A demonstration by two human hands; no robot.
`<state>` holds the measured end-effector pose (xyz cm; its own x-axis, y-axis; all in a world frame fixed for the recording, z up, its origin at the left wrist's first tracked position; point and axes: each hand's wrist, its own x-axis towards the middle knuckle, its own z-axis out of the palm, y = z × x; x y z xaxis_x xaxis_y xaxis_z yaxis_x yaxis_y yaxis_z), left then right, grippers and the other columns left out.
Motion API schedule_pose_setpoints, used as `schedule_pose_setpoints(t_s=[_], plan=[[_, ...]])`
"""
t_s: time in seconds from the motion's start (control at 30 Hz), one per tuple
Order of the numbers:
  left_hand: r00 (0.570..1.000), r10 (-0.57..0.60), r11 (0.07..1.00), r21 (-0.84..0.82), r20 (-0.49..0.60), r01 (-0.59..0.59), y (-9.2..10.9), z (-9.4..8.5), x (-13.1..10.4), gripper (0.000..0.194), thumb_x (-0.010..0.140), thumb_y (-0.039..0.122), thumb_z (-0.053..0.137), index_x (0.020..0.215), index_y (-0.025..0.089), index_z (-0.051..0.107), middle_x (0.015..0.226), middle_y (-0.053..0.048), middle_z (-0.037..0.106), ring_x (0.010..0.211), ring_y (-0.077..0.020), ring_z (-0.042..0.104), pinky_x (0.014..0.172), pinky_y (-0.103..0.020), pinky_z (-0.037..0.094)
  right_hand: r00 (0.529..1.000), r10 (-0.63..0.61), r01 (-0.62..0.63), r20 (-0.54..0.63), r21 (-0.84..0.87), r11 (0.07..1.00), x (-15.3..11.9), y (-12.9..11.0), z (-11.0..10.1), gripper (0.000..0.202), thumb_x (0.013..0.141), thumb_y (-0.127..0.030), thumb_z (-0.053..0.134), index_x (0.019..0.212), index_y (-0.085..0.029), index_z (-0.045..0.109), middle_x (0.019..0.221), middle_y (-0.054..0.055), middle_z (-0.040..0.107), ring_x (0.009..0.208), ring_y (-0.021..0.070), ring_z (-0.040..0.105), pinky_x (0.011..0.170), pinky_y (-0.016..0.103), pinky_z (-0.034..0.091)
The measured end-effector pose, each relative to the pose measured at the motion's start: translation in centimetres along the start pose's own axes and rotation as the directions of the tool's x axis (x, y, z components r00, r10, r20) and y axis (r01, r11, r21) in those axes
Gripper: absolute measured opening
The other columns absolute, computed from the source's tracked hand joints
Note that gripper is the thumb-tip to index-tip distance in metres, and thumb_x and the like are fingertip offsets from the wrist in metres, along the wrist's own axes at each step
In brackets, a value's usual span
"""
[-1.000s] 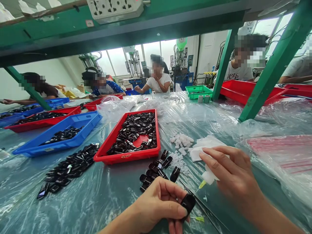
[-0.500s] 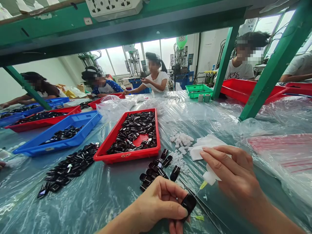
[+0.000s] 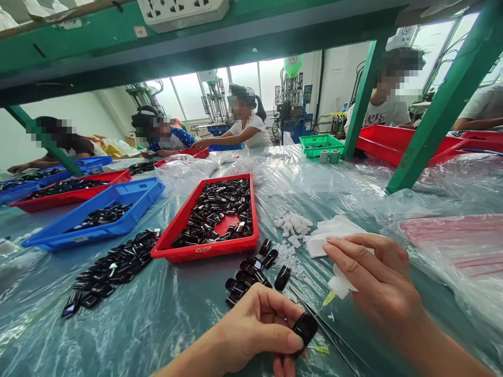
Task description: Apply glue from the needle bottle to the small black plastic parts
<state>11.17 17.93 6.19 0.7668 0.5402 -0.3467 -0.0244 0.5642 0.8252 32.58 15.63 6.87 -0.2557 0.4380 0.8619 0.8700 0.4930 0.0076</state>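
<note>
Between thumb and fingers, my left hand (image 3: 267, 327) grips a small glossy black plastic piece (image 3: 305, 329) with a rounded end. My right hand (image 3: 387, 275) is closed around a white needle-tip bottle (image 3: 341, 284), mostly hidden behind my fingers. Its yellow-green needle tip (image 3: 329, 298) points down-left, with the thin needle close to the black piece's edge; whether they touch I cannot tell. Beside my left hand lies a small group of similar black pieces (image 3: 247, 275). Dark thin rods (image 3: 334, 340) and another yellow-green tip (image 3: 321, 349) lie under my hands.
A red tray (image 3: 204, 253) of black pieces stands ahead, a blue tray (image 3: 78, 238) to its left. A pile of black pieces (image 3: 113, 269) lies nearer. White crumbs (image 3: 293, 225) and folded white cloth (image 3: 318, 246) are at right. Green posts (image 3: 440, 110) carry an overhead shelf. Several people sit opposite.
My hands and the things in them stay almost in place. Across the table, a person in white has stretched both arms leftward to a red tray.
</note>
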Motion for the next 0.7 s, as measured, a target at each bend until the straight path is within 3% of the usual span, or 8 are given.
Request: schedule_pose_setpoints(t_s=[0.5,0.7], plan=[[1.0,0.004,1.0,-0.01,0.016,-0.004,0.19,0.11,0.06,0.026,0.057,0.025,0.078,0.073,0.007,0.07,0.058,-0.007,0.065,0.036,-0.0113,0.057,0.031,-0.015,0.039,1.0,0.028,-0.028,0.002,0.009,1.0,0.09,-0.09,0.0,0.029,0.095,-0.005,0.044,0.113,-0.02,0.06,0.105,0.004,0.065,0.095,0.0241,0.056,0.081,0.041,0.036],[1.0,-0.013,1.0,-0.004,0.003,0.013,0.09,0.03,-0.07,0.029,0.057,0.027,0.079,0.076,0.007,0.07,0.063,-0.008,0.067,0.039,-0.0113,0.059,0.035,-0.015,0.045,1.0,0.015,-0.016,0.02,0.016,1.0,0.02,0.03,-0.09,0.028,0.095,-0.003,0.042,0.112,-0.016,0.06,0.105,0.006,0.065,0.096,0.0249,0.054,0.082,0.042,0.035]])
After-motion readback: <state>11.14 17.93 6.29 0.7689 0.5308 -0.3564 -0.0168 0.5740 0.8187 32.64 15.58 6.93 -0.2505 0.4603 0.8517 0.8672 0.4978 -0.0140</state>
